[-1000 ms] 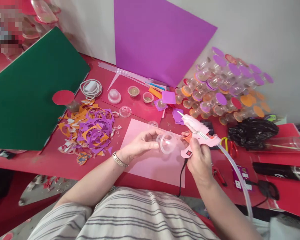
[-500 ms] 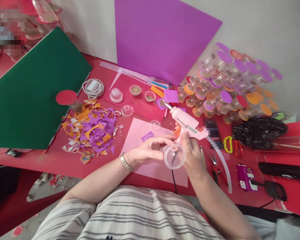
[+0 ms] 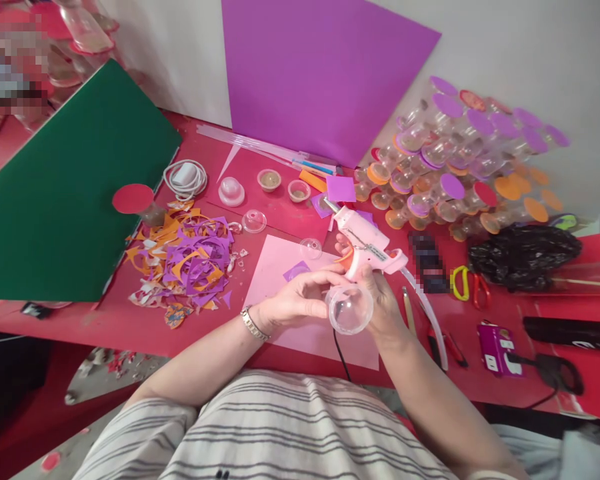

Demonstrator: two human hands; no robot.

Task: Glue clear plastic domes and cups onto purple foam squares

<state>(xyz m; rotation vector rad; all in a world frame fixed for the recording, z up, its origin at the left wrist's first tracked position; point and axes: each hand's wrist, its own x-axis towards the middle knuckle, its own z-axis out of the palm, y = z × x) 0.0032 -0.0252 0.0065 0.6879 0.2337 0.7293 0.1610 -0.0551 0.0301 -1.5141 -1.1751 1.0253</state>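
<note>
My left hand (image 3: pixel 307 297) grips a clear plastic dome cup (image 3: pixel 351 311) by its side, the round rim tilted toward me. Just beyond it, my right hand (image 3: pixel 380 297) is wrapped around the handle of a pink hot glue gun (image 3: pixel 364 239), whose metal nozzle points up and to the left. A long clear glue stick (image 3: pixel 427 313) trails from the back of the gun. Under both hands lies a pink sheet (image 3: pixel 275 267), with a small purple square (image 3: pixel 297 270) and a clear dome lid (image 3: pixel 311 249) on it.
Purple and orange foam scraps (image 3: pixel 190 260) are heaped at left, by a green board (image 3: pixel 70 193). Two small cups of sand (image 3: pixel 269 180) stand behind. Many clear hourglass shapes with coloured discs (image 3: pixel 445 160) are stacked at right. Scissors (image 3: pixel 460 283) and a purple power box (image 3: pixel 500 350) lie nearby.
The glue gun has shifted slightly left and turned in my right hand, its glue stick swinging left. The dome cup stays in my left hand, nearly where it was.
</note>
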